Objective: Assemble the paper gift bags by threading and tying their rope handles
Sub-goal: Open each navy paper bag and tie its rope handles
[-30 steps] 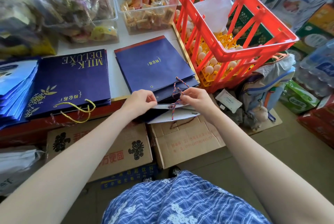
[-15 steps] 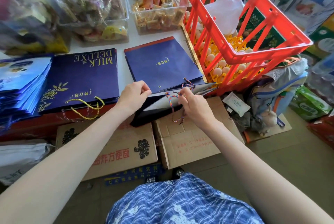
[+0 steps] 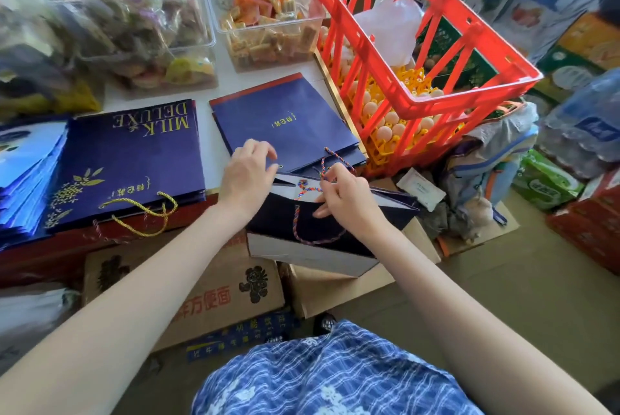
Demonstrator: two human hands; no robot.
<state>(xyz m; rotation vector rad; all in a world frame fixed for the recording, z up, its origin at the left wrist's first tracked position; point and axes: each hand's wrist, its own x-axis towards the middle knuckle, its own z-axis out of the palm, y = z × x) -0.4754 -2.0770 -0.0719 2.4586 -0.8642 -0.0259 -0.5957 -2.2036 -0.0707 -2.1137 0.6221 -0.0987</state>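
Observation:
A navy paper gift bag (image 3: 312,230) hangs open past the table's front edge, its white inside showing. My left hand (image 3: 246,173) holds the bag's top edge at the left. A red-and-blue twisted rope handle (image 3: 303,190) is pinched in my right hand (image 3: 342,193) at the bag's mouth; a loop of it hangs down over the bag's front. Behind lies a stack of flat navy bags (image 3: 285,123) without handles. To the left lies a finished "MILK DELUXE" bag (image 3: 131,153) with a gold rope handle (image 3: 141,213).
A red plastic crate (image 3: 419,55) of eggs stands at the right, close to my right hand. Clear tubs of snacks (image 3: 265,25) sit at the back. Light blue bags (image 3: 23,163) are stacked far left. Cardboard boxes (image 3: 214,294) stand below the table.
The bag has come farther off the table toward me and opened wider. My left hand has shifted to its top edge. My right hand has kept its pinch on the rope.

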